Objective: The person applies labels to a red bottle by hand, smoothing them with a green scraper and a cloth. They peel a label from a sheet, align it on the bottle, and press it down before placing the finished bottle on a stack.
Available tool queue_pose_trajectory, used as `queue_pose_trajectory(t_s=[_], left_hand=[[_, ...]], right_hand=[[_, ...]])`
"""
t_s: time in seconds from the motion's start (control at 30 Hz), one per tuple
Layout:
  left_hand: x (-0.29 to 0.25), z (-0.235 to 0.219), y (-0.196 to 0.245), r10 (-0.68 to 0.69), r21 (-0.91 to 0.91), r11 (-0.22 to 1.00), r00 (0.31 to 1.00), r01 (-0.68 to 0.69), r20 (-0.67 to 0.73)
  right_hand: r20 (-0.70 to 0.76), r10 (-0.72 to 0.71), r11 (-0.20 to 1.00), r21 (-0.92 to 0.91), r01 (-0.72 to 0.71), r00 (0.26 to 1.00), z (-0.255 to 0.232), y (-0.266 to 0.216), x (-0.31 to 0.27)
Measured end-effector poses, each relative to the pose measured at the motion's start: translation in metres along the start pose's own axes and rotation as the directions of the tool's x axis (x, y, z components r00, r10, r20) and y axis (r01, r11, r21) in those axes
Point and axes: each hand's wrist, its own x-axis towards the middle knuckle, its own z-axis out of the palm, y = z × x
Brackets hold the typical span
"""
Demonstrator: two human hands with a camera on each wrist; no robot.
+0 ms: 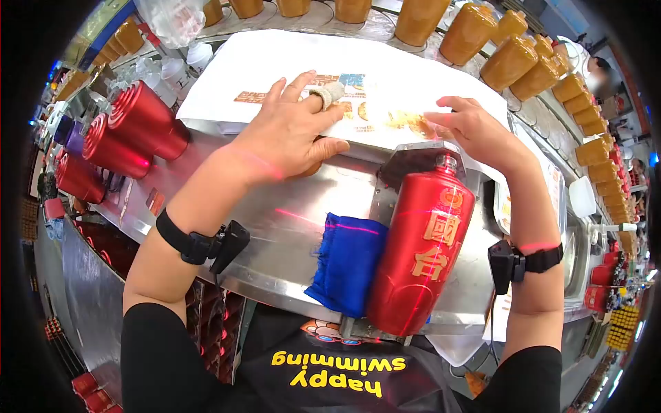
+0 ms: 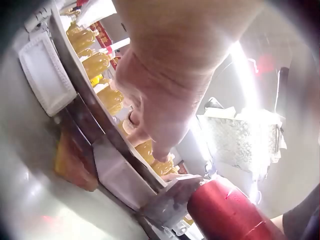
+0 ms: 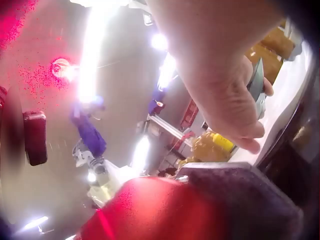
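Observation:
In the head view my left hand [image 1: 292,131] lies over a white sheet [image 1: 227,65] printed with small decals, fingers spread and a fabric wrap [image 1: 329,94] round one finger. My right hand [image 1: 485,134] reaches to the gold decals [image 1: 410,122] at the sheet's right. In the right wrist view a thin pointed grey-green piece [image 3: 256,82] is pinched between its fingers; its kind I cannot tell. Between my forearms a red bottle [image 1: 423,248] with gold characters lies tilted, its neck by a grey angular block [image 1: 413,158]. A blue cloth [image 1: 350,261] is beside it.
Several red bottles [image 1: 144,120] stand at the left. Rows of brown bottles [image 1: 468,34] line the back and right. An orange-brown piece [image 2: 75,162] sits on the metal bench [image 1: 275,234] below my left hand. A sink [image 1: 575,261] is at the right.

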Motion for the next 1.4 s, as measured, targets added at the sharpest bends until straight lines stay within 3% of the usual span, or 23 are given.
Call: queue_pose_trajectory(t_s=[0.1,0.2,0.3,0.33,0.5,0.6,0.7,0.8,0.9,1.0,1.1,1.3,1.4], left_hand=[[0.004,-0.001,-0.003,0.003,-0.021,1.000,0.999,-0.002,0.047],[0.011,-0.002,-0.016,0.090,-0.089,0.992,0.996,-0.090,0.004],[0.031,-0.009,-0.021,0.024,-0.196,0.981,0.984,0.012,0.177],[0.036,-0.002,-0.025,0.052,-0.170,0.985,0.993,-0.034,0.103],[0.072,0.005,-0.016,0.055,-0.253,0.967,0.982,-0.008,0.181],[0.086,0.015,-0.006,0.068,-0.245,0.969,0.983,-0.025,0.168],[0.100,0.018,0.004,0.029,-0.181,0.983,0.966,0.019,0.255],[0.108,0.021,0.007,0.021,-0.185,0.982,0.961,0.031,0.274],[0.113,0.022,0.008,-0.038,-0.166,0.981,0.944,0.098,0.329],[0.117,0.023,0.010,-0.092,-0.175,0.971,0.927,0.166,0.365],[0.119,0.023,0.020,-0.156,-0.008,0.986,0.931,0.168,0.331],[0.128,0.021,0.028,-0.155,-0.129,0.964,0.887,0.232,0.434],[0.130,0.022,0.029,-0.152,-0.118,0.968,0.888,0.223,0.434]], right_hand=[[-0.010,-0.038,0.997,0.064,0.039,0.999,0.000,-0.015,0.012],[-0.001,-0.087,0.991,0.097,0.087,0.996,0.007,-0.013,0.029],[0.014,-0.170,0.978,0.124,0.167,0.985,0.013,-0.010,0.047],[0.011,-0.187,0.973,0.141,0.184,0.982,0.016,-0.009,0.053],[0.012,-0.242,0.934,0.272,0.229,0.970,0.005,-0.012,0.058],[-0.029,-0.167,0.963,0.209,0.169,0.986,0.004,0.000,0.048],[-0.039,-0.069,0.987,0.142,0.074,0.997,0.005,0.004,0.032],[-0.010,-0.094,0.976,0.194,0.094,0.996,0.012,0.009,0.025],[-0.050,-0.007,0.981,0.195,0.017,0.999,0.011,0.001,0.013],[-0.004,-0.011,0.985,0.171,0.011,1.000,0.014,0.017,0.004],[0.022,0.086,0.995,0.053,-0.087,0.996,0.013,0.017,-0.010],[0.042,0.135,0.990,-0.043,-0.134,0.990,0.013,0.013,-0.027],[-0.046,0.106,0.993,-0.051,-0.108,0.993,0.012,0.009,-0.032]])
